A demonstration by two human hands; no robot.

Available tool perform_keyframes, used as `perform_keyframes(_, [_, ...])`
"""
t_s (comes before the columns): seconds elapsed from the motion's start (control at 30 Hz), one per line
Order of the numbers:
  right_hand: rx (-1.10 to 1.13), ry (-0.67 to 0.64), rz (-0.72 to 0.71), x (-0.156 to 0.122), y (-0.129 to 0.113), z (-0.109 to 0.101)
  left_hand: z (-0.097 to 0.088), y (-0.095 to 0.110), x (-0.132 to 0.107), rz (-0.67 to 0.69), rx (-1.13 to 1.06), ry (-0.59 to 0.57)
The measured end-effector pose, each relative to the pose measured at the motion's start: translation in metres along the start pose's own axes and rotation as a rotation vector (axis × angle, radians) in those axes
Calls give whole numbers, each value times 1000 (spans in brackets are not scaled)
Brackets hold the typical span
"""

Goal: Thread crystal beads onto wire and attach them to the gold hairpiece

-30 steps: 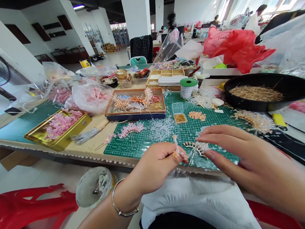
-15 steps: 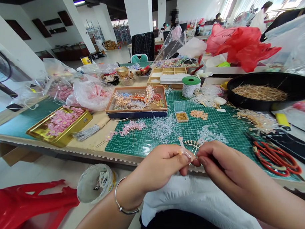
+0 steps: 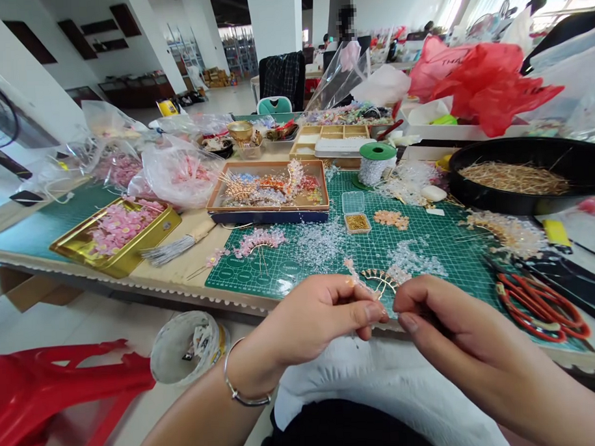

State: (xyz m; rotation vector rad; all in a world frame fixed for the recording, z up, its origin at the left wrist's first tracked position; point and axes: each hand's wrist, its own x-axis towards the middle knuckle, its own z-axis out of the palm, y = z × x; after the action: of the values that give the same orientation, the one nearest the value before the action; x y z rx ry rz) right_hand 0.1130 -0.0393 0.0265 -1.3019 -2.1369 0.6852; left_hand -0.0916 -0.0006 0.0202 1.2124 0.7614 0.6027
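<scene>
My left hand [image 3: 325,319] is closed, thumb against forefinger, on a beaded sprig [image 3: 350,268] with pale pink and peach pieces. Most of the sprig is hidden by the fingers. My right hand [image 3: 442,322] pinches thumb and forefinger together close to the left fingertips; what it grips is too small to make out. Just beyond the hands is a curved gold comb-like frame [image 3: 379,274] with beads at its right end, seemingly on the green cutting mat [image 3: 260,279]. Clear beads [image 3: 320,245], peach flower pieces [image 3: 391,220] and a small box of gold beads [image 3: 357,222] lie farther back.
At left are a gold tin of pink flowers [image 3: 124,229] and a wire bundle [image 3: 169,251]. Orange-handled pliers [image 3: 539,312] and a black pan [image 3: 526,199] stand right. Behind is a tray of ornaments [image 3: 270,211]. A white bucket [image 3: 185,347] and red stool [image 3: 64,394] are below left.
My right hand has drawn slightly to the right, widening the gap between the fingertips. The left thumb reaches farther over the held sprig. The camera view has shifted a little.
</scene>
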Motion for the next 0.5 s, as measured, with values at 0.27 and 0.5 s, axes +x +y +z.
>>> perform_keyframes(0.27, [-82, 11, -68, 1, 0, 3, 1, 2, -3, 22, 9, 2])
perform_keyframes(0.5, [0, 27, 52, -2, 8, -2, -6, -6, -1, 11, -150, 25])
